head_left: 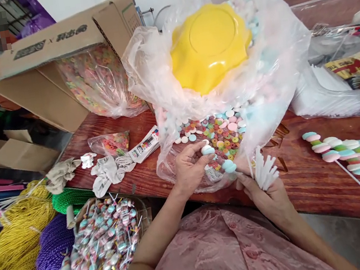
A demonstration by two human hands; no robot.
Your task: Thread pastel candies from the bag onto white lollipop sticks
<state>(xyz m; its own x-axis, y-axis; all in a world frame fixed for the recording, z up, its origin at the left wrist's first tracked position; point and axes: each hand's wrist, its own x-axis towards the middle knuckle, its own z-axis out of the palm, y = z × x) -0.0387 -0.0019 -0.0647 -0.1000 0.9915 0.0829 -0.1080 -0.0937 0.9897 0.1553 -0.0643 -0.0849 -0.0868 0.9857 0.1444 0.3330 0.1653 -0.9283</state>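
Note:
My left hand point(190, 167) pinches a small white and pale blue round candy point(207, 149) just over the mouth of a big clear plastic bag point(277, 58) full of pastel sweets and coloured rings point(221, 132). My right hand point(261, 188) is closed round a bundle of white sticks point(265, 171); a stick at its fingertips carries a blue candy point(229, 166). A yellow plastic bowl point(208, 45) lies upside down on the sweets inside the bag.
Finished candy skewers point(352, 154) lie on the red-brown table point(313, 186) at right. A cardboard box point(50, 60) with a bag of ring candy stands at back left. A basket of wrapped candy sticks point(99, 250) and coils of gold, purple and green cord point(28, 239) sit lower left.

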